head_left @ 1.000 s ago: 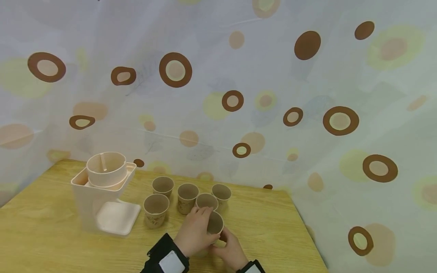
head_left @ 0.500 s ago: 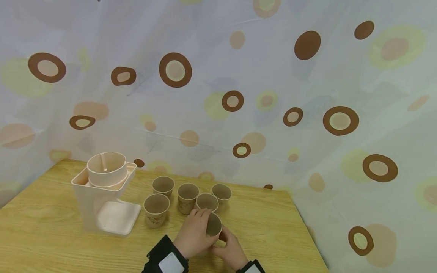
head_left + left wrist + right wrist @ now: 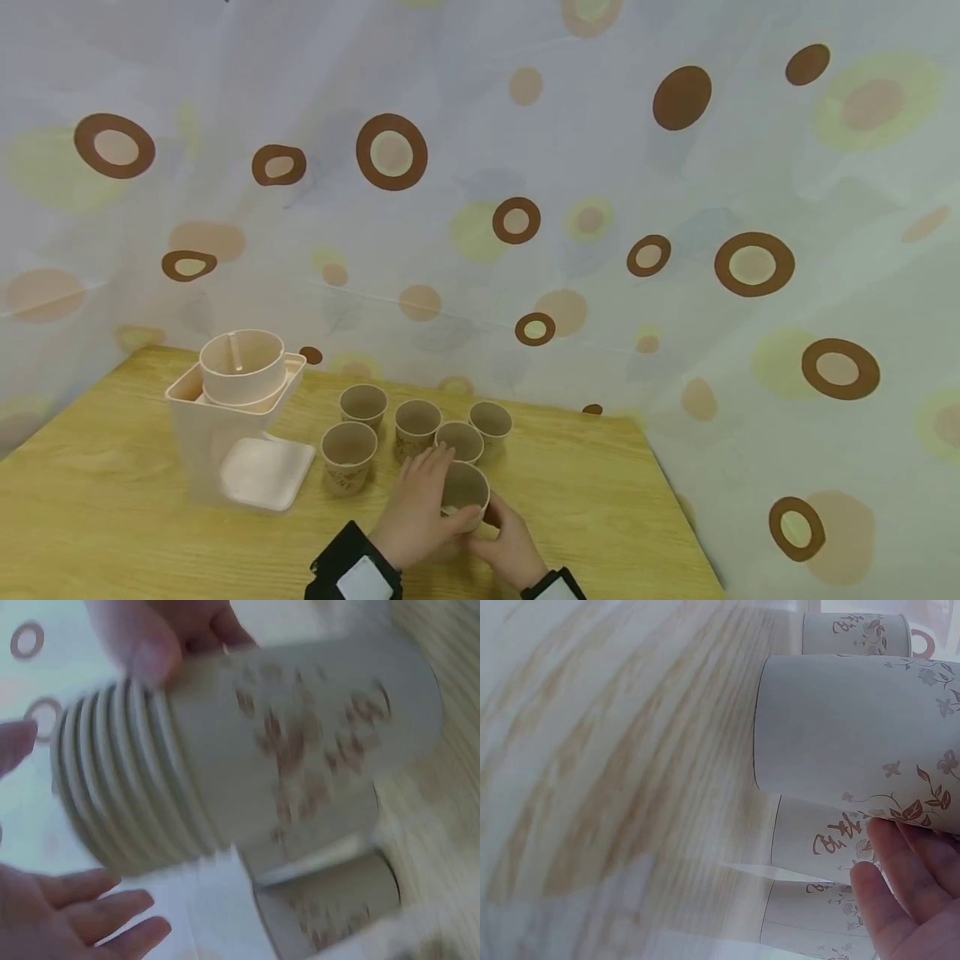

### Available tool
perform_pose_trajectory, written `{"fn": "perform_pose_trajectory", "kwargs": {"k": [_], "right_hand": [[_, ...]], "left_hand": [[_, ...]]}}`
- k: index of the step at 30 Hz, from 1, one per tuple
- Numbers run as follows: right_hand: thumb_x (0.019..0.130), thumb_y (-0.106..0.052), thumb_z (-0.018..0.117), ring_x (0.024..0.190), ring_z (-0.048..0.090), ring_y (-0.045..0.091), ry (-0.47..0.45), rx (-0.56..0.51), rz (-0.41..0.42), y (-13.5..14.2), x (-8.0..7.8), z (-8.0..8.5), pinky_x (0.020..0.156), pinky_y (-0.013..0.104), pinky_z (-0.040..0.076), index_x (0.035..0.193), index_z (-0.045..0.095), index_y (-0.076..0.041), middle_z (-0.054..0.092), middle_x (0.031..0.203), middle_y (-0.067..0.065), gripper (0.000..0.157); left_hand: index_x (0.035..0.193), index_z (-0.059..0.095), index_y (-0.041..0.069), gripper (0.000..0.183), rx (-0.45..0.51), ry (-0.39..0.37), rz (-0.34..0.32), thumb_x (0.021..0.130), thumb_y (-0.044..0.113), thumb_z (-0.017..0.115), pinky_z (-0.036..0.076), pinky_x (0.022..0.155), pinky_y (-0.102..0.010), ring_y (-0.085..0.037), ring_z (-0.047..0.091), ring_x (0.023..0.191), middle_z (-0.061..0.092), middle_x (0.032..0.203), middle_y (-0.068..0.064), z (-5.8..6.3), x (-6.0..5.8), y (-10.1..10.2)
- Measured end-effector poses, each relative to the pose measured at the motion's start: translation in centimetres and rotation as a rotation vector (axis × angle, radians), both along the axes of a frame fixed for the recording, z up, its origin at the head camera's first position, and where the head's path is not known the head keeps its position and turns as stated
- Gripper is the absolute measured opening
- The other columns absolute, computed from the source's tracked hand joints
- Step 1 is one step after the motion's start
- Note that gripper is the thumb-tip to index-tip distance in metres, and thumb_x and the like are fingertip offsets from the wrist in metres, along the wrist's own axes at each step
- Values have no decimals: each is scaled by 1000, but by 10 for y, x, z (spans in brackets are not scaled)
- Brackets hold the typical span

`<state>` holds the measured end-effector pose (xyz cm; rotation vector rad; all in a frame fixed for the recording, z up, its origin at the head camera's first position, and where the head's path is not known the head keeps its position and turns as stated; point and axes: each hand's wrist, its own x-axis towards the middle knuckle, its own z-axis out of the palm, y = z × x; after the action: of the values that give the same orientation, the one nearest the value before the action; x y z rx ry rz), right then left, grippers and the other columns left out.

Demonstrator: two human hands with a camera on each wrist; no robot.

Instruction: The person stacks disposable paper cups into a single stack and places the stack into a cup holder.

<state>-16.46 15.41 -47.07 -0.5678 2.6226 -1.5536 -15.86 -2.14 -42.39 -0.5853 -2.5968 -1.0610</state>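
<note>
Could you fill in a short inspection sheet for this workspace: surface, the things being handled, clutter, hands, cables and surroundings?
Surface: wood-grain table, pale yellow-brown in the head view.
Things handled: stack of cups, several nested, printed with brown flowers; five more cups stand upright beyond it and to its left.
Clutter: white container at the table's left, a round piece on top, a flat piece beside it.
Hands: right hand grips the stack; left hand is close by, fingers spread, contact unclear.
Cables: nothing seen.
Surroundings: pale sheet with coloured circles behind the table.
</note>
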Motion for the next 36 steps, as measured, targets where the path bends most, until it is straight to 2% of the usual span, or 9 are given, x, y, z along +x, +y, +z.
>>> {"fn": "perform_pose_trajectory", "kwargs": {"k": [2, 7, 9, 11, 16, 21, 26, 31, 36], "right_hand": [[82, -23, 69, 109, 56, 38, -3, -9, 9, -2, 0, 1, 91, 61, 44, 135, 46, 6, 57, 127, 28, 65], [81, -22, 70, 108, 56, 39, -2, -23, 26, -7, 0, 2, 91, 61, 44, 133, 47, 7, 58, 126, 29, 64], [81, -22, 71, 108, 56, 39, -9, -24, 36, -7, 1, 2, 92, 61, 43, 133, 47, 7, 57, 126, 29, 65], [81, -22, 70, 109, 55, 39, -20, -21, 53, -7, 0, 2, 93, 61, 43, 133, 46, 7, 57, 126, 29, 64], [80, -21, 71, 110, 54, 38, -36, -10, 86, -6, -1, 2, 93, 61, 42, 133, 46, 7, 57, 126, 29, 64], [80, -21, 71, 109, 55, 37, -36, -9, 90, -7, -2, 2, 93, 59, 43, 133, 47, 6, 57, 126, 28, 64], [80, -21, 72, 109, 55, 38, -38, -6, 88, -7, -2, 2, 93, 58, 43, 132, 48, 7, 58, 125, 28, 63], [80, -21, 72, 109, 55, 38, -37, -7, 91, -8, -3, 3, 93, 57, 43, 131, 49, 7, 58, 125, 28, 63], [80, -21, 71, 111, 53, 40, -54, -14, 85, -8, -3, 4, 94, 59, 42, 135, 42, 7, 55, 127, 30, 69]], "left_hand": [[129, 48, -11, 72, 14, 15, 83, 80, 38, 68, 36, 102, -61, -45, 45, 121, 53, 131, -31, 1, -2, -10], [122, 51, -13, 70, -8, 68, 367, 74, 33, 73, 44, 94, -57, -45, 50, 111, 58, 119, -31, 1, -11, -49], [122, 50, -16, 74, -9, 52, 443, 72, 33, 75, 45, 91, -57, -47, 50, 109, 56, 119, -34, -4, -15, -64], [124, 47, -18, 82, -16, 8, 486, 70, 37, 76, 45, 90, -59, -49, 48, 110, 54, 120, -37, -9, -20, -76], [130, 40, -20, 97, -24, -89, 500, 67, 45, 76, 43, 92, -61, -52, 45, 114, 49, 125, -40, -23, -33, -89], [131, 39, -20, 96, -19, -101, 528, 66, 41, 76, 43, 89, -63, -52, 46, 112, 51, 122, -40, -29, -38, -89], [132, 37, -19, 93, -4, -107, 541, 68, 36, 76, 45, 87, -62, -52, 49, 109, 53, 120, -41, -29, -40, -89], [133, 34, -19, 93, 95, -122, 522, 68, 31, 77, 47, 85, -61, -53, 51, 107, 53, 118, -42, -21, -34, -92], [137, 27, -19, 95, 214, -162, 430, 71, 28, 75, 46, 90, -59, -50, 51, 111, 50, 123, -41, 0, -21, -91]]}}
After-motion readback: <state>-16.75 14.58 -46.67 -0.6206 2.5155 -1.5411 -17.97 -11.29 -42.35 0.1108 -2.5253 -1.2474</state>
